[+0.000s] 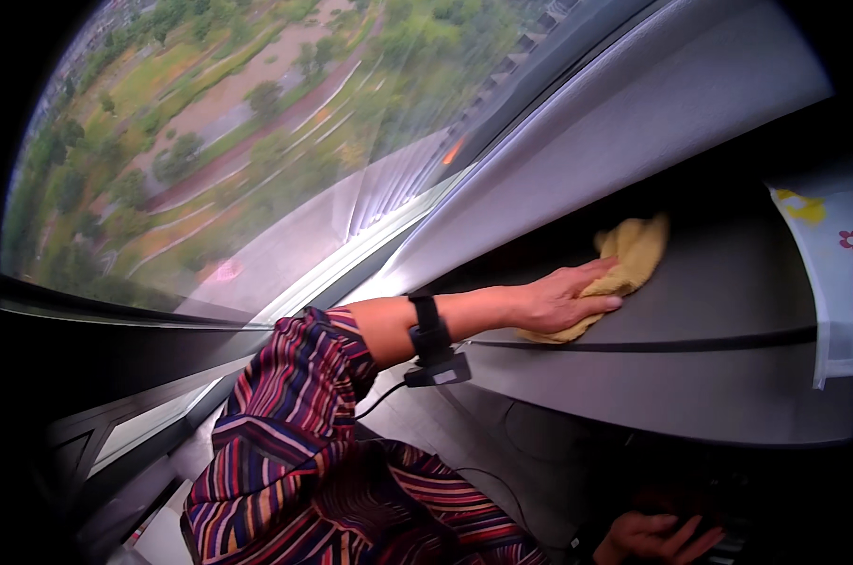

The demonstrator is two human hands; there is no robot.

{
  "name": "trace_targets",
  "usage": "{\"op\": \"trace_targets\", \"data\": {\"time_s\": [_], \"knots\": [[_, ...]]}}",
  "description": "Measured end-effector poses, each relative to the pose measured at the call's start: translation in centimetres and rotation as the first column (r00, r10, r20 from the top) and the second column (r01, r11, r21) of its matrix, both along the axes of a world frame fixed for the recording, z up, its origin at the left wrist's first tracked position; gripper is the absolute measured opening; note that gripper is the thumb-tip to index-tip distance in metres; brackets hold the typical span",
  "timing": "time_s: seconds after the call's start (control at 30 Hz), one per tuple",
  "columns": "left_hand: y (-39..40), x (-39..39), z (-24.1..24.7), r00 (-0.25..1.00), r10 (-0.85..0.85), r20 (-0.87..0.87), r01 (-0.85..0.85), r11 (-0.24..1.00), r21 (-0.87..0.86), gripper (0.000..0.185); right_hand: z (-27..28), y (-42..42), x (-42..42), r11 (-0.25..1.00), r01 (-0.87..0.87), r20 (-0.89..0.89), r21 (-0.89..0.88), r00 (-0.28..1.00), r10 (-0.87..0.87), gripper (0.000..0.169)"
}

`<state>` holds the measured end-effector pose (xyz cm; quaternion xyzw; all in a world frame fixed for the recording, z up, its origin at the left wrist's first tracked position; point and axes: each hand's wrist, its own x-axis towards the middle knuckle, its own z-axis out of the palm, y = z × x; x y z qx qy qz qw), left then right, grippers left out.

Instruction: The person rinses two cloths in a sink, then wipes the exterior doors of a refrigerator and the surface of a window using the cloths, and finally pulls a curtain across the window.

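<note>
My left hand [557,300] is spread over a yellow cloth [631,258] and presses it against a dark grey panel [709,296]. The cloth bunches under the palm and sticks out past the fingertips, its far end blurred. A black groove [681,345] crosses the panel just below the cloth. Down at the lower right, in shade, my right hand [656,540] has its fingers apart, and I see nothing in it. A black strap with a small device [437,353] is fastened around my left forearm.
A white cover with printed flowers [825,282] hangs over the panel's right end. A large window [257,155] fills the upper left, trees outside. The pale wall [575,134] meets its frame. Thin cables [493,480] run near the grey floor [462,417].
</note>
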<state>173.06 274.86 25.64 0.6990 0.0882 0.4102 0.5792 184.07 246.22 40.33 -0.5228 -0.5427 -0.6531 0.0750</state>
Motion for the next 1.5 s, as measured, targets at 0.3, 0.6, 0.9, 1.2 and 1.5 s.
{"op": "trace_targets", "data": {"time_s": [0.3, 0.6, 0.9, 1.2, 1.5], "knots": [[-8.9, -6.8, -23.0, 0.935, -0.108, -0.339, -0.167, 0.708, -0.686, 0.049, -0.6, 0.2, 0.8, 1.000, -0.010, -0.067, 0.020, 0.998, 0.012, 0.031], [-11.8, -8.2, -28.1, 0.843, -0.005, -0.538, -0.406, 0.649, -0.643, 0.051, -1.1, 0.9, 1.2, 0.999, -0.034, -0.054, 0.019, 0.998, 0.035, 0.033], [-8.3, -5.4, 0.3, 0.935, 0.256, 0.245, -0.234, 0.965, -0.116, 0.043, -0.6, 3.3, 0.5, 0.997, -0.073, -0.101, 0.036, 0.992, 0.077, 0.028], [-6.3, -8.8, -0.1, 0.892, 0.361, 0.273, -0.316, 0.928, -0.197, 0.041, 0.1, 7.6, -1.3, 0.976, -0.202, -0.017, -0.081, 0.979, 0.201, 0.025], [-6.2, -14.2, -18.7, 0.801, 0.397, -0.448, -0.559, 0.765, -0.321, 0.034, -9.6, 14.8, -2.4, 0.919, -0.211, -0.045, -0.333, 0.977, 0.208, 0.025]]}}
